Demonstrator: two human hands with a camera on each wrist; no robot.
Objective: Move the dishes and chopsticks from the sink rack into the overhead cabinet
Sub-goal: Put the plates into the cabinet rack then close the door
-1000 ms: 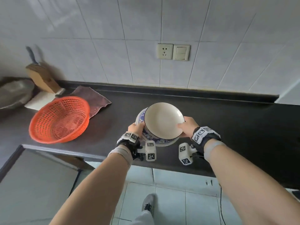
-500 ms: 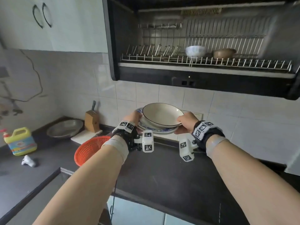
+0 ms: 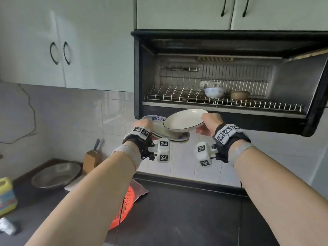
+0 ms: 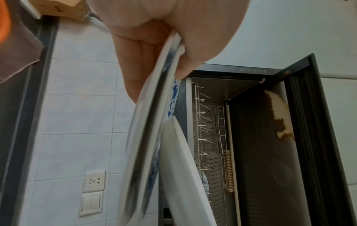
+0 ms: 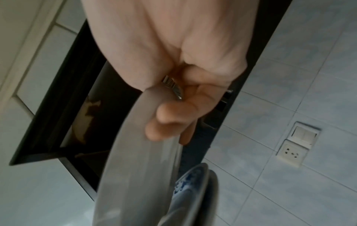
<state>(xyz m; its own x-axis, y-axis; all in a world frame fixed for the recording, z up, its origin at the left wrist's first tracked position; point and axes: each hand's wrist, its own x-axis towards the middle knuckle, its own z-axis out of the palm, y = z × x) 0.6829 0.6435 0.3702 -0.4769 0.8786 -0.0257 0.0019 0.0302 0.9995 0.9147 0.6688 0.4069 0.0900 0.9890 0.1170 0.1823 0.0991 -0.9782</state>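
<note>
A white deep plate point(image 3: 182, 119) with a dark rim is tilted, its right edge raised off a blue-patterned plate point(image 3: 156, 118) beneath it. My right hand point(image 3: 209, 123) grips the white plate's right rim; in the right wrist view its fingers point(image 5: 168, 119) curl under the white plate point(image 5: 135, 152). My left hand point(image 3: 142, 125) pinches the left rim of the blue-patterned plate point(image 4: 154, 122), thumb on top. Both dishes hang just below the open overhead cabinet's wire rack point(image 3: 248, 103).
A small white bowl point(image 3: 213, 92) and a brown bowl point(image 3: 239, 95) sit on the rack's middle; its left slots are bare. On the dark counter point(image 3: 186, 219) are an orange colander point(image 3: 124, 210), a knife block point(image 3: 92, 158), a metal basin point(image 3: 55, 174) and a yellow bottle point(image 3: 7, 194).
Both hands rose with the dishes from counter height to just under the cabinet. The right hand has tipped the white plate up and rightward off the blue-patterned one.
</note>
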